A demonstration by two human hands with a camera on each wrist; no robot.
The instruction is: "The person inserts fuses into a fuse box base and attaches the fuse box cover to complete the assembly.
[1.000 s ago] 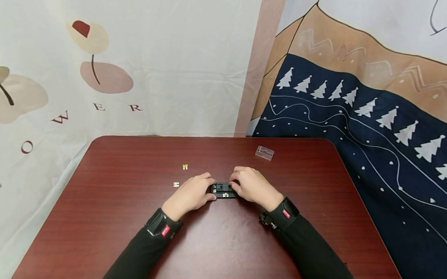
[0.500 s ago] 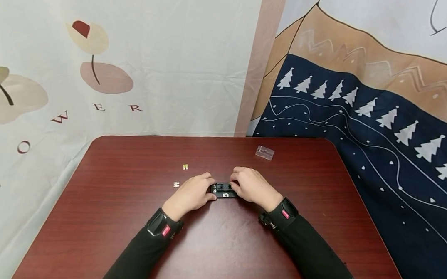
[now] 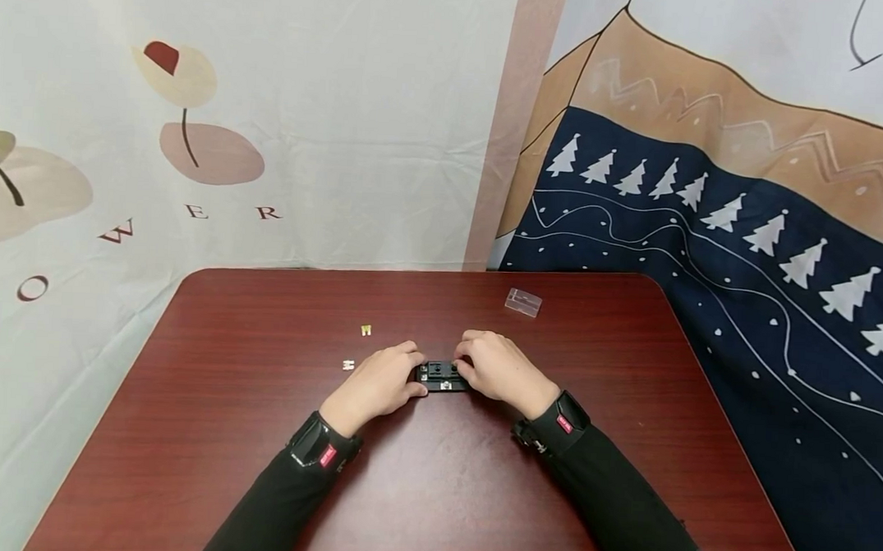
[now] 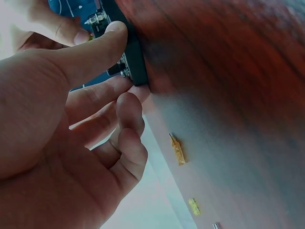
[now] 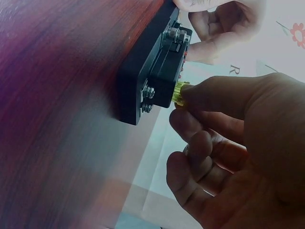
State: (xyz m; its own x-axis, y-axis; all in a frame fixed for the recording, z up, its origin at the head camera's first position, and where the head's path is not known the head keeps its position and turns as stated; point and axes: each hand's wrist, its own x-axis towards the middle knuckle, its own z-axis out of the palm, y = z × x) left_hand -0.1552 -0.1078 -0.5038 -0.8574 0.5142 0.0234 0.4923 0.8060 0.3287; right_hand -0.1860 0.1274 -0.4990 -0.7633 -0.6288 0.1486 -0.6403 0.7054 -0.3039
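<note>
A black fuse block [image 3: 443, 376] with metal screw terminals lies on the table between both hands. My left hand [image 3: 379, 385] grips its left end, thumb on the near side and fingers on the far side, as the left wrist view also shows. At the block's right end, my right hand [image 3: 502, 372] pinches a yellow blade fuse [image 5: 179, 93] between thumb and forefinger. The fuse stands at the top face of the block in the right wrist view; its blades are hidden. The other fingers of the right hand are loosely curled.
Left of the block lie a loose yellow fuse [image 3: 366, 330] and a clear fuse [image 3: 348, 365]. The left wrist view adds an orange fuse [image 4: 177, 150]. A clear plastic cover [image 3: 523, 302] lies near the table's [image 3: 432, 489] far edge, with hanging cloths behind.
</note>
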